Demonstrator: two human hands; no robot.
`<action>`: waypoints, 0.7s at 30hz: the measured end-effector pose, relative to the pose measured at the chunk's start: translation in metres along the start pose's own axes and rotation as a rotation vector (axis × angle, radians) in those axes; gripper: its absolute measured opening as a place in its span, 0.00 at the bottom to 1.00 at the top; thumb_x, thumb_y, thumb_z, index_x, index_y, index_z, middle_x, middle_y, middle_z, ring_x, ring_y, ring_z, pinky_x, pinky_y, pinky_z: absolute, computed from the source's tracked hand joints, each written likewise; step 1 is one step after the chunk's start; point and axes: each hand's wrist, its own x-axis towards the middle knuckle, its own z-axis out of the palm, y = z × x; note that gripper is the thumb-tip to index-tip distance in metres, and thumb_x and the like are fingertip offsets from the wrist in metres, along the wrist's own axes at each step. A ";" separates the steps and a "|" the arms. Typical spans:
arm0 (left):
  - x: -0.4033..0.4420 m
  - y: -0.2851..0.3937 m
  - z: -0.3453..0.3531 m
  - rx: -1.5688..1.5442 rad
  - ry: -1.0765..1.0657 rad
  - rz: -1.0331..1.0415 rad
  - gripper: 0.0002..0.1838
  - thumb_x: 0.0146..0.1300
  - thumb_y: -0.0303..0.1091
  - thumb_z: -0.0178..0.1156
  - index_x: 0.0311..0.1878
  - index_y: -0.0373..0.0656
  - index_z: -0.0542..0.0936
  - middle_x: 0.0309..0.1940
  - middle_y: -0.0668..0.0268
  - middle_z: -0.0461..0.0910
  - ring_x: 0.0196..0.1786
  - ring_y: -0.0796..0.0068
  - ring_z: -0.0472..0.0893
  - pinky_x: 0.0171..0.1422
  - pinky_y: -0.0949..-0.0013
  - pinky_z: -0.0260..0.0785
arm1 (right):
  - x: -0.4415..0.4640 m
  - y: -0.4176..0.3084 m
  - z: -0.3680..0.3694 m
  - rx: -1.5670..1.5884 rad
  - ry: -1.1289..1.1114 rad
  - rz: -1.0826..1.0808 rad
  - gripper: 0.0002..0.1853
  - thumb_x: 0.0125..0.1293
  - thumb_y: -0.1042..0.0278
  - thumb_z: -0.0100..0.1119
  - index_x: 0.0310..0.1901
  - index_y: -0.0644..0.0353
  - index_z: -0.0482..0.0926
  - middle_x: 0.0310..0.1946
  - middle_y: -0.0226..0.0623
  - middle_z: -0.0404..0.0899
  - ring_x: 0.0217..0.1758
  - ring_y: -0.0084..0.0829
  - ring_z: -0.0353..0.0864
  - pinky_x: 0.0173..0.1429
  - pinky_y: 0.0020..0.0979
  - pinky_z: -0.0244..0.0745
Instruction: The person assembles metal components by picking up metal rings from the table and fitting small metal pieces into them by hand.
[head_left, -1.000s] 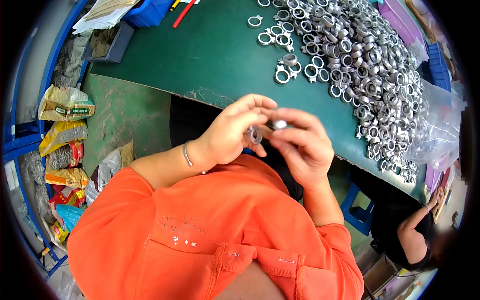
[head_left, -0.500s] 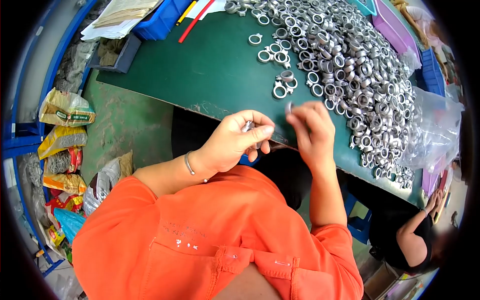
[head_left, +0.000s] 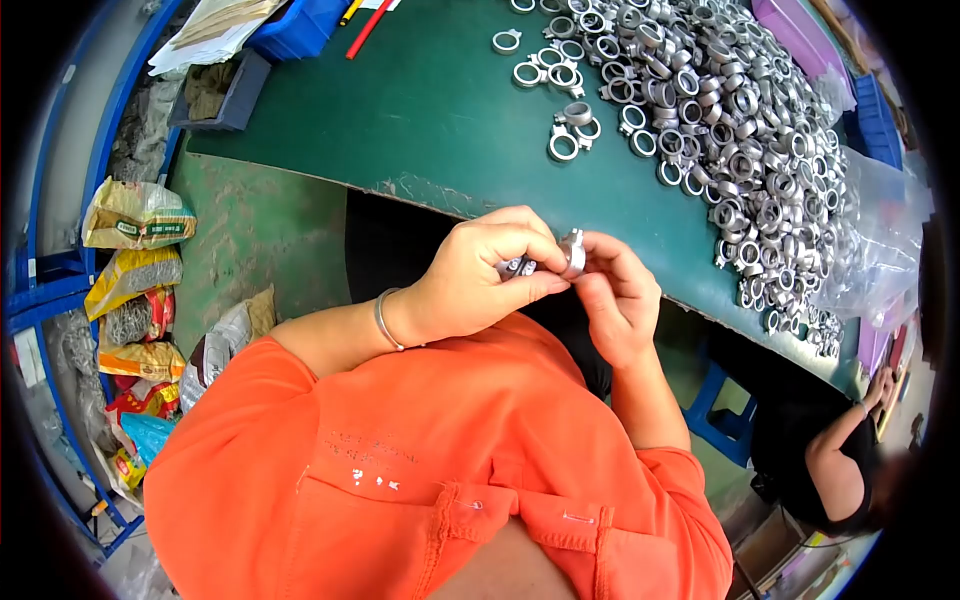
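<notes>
A silvery metal ring (head_left: pixel 572 254) with a small lug on top is pinched between the thumb and fingers of my right hand (head_left: pixel 625 295). My left hand (head_left: pixel 490 268) is closed, its fingertips touching the ring's left side. Small metal pieces (head_left: pixel 515 267) show in the curl of the left fingers; their exact kind is hard to make out. Both hands meet just off the near edge of the green table (head_left: pixel 400 110). Beyond them, a few similar rings (head_left: pixel 564 147) lie in a loose group.
A large heap of metal rings (head_left: pixel 740 130) covers the table's right side, beside a clear plastic bag (head_left: pixel 875 240). Blue bin (head_left: pixel 300 30), grey bin (head_left: pixel 235 95) and red pen (head_left: pixel 368 30) are at the far left. A co-worker (head_left: pixel 835 460) sits at the right.
My right hand has brought the ring down and left to my left hand, and the two now touch around it. The view has shifted slightly, so the table sits higher.
</notes>
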 end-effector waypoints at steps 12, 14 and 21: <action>-0.002 0.001 0.001 -0.044 0.049 -0.083 0.07 0.55 0.20 0.63 0.37 0.37 0.79 0.36 0.65 0.77 0.35 0.82 0.75 0.37 0.79 0.69 | -0.002 0.008 0.001 -0.255 0.069 -0.207 0.17 0.52 0.83 0.65 0.44 0.69 0.74 0.38 0.41 0.76 0.37 0.29 0.81 0.40 0.24 0.80; -0.003 0.001 -0.001 -0.033 0.032 -0.137 0.07 0.57 0.20 0.61 0.39 0.35 0.78 0.37 0.64 0.78 0.36 0.82 0.76 0.39 0.79 0.69 | -0.001 0.005 0.002 -0.405 0.084 -0.278 0.17 0.50 0.83 0.66 0.43 0.68 0.75 0.37 0.41 0.76 0.35 0.29 0.80 0.37 0.24 0.79; -0.007 -0.003 -0.008 -1.114 0.010 -0.831 0.12 0.67 0.31 0.48 0.48 0.35 0.76 0.38 0.62 0.79 0.36 0.74 0.81 0.35 0.71 0.80 | 0.013 -0.015 0.005 -0.492 -0.209 -0.581 0.17 0.43 0.73 0.73 0.36 0.67 0.78 0.31 0.41 0.77 0.30 0.36 0.78 0.31 0.30 0.74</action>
